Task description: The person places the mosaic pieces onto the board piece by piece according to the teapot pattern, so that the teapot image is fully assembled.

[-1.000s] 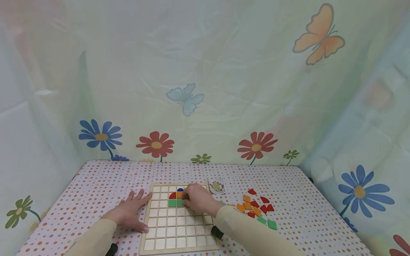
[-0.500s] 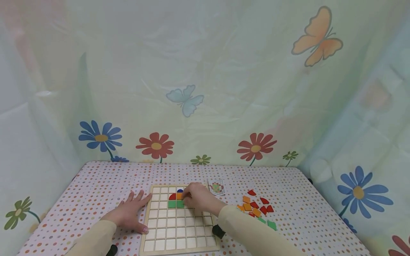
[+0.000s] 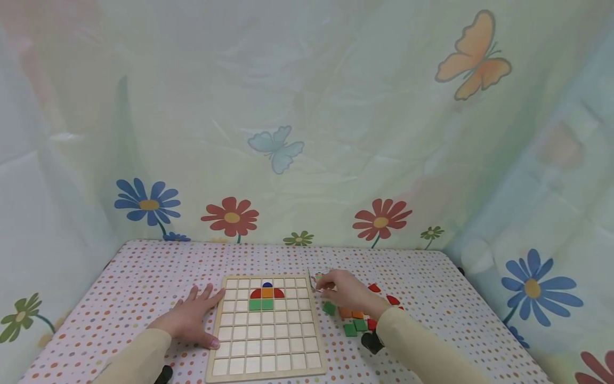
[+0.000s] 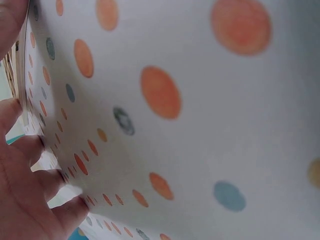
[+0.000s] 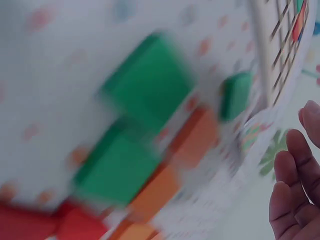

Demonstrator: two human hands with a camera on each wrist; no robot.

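Printed in colour on the card (image 3: 313, 277) partly covered by the right hand (image 3: 349, 290), too small to read. Loosely bent, with fingers close together on that right hand; impossible to tell whether touching the card. Spread wide on the dotted counter (image 3: 163, 272) with the left hand (image 3: 187, 319), by the edge of the wooden grid board (image 3: 261, 341) just to its right. Filled, in a few cells, with a blue piece (image 3: 267, 285), an orange piece (image 3: 267, 293) between two red pieces (image 3: 279, 293), and two green pieces (image 3: 255, 304). Strewn around the right hand with loose green tiles (image 3: 360, 325), orange tiles (image 3: 357, 315) and red tiles (image 3: 393, 300) (some hidden by hand and sleeve (image 3: 427, 341)). Blurred in the right wrist view; cut off, for the left hand, in the left wrist view.
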